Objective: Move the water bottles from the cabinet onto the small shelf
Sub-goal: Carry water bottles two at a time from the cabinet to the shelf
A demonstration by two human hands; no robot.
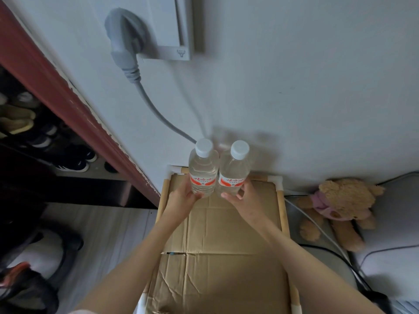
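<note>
Your left hand [184, 196] is wrapped around the lower body of the left clear plastic water bottle with a white cap and red-and-white label [202, 171], thumb curled across the front just under the label. Your right hand [243, 196] grips the right clear plastic water bottle of the same kind [233, 173] the same way, thumb across its base and fingers round its far side. Both bottles stand upright and touch along their sides, at about 12 o'clock from your hands, over the far end of the small shelf. You cannot tell whether their bases rest on it or hang just above it.

The small shelf with light wooden rails and white corner joints [282, 207] runs from 6 o'clock up to the bottles, and a creased sheet of brown cardboard [217, 257] covers its top. Behind the bottles, at 11 o'clock, a grey plug with a grey cable [124, 45] sits in a white wall socket [174, 28], the cable dropping behind the left bottle. At 9 o'clock, a dark cabinet with a chipped red-brown frame [56, 87] holds shoes [74, 159]. At 3 o'clock, a tan teddy bear in a pink top [335, 207] lies on a grey cushion [394, 223].
</note>
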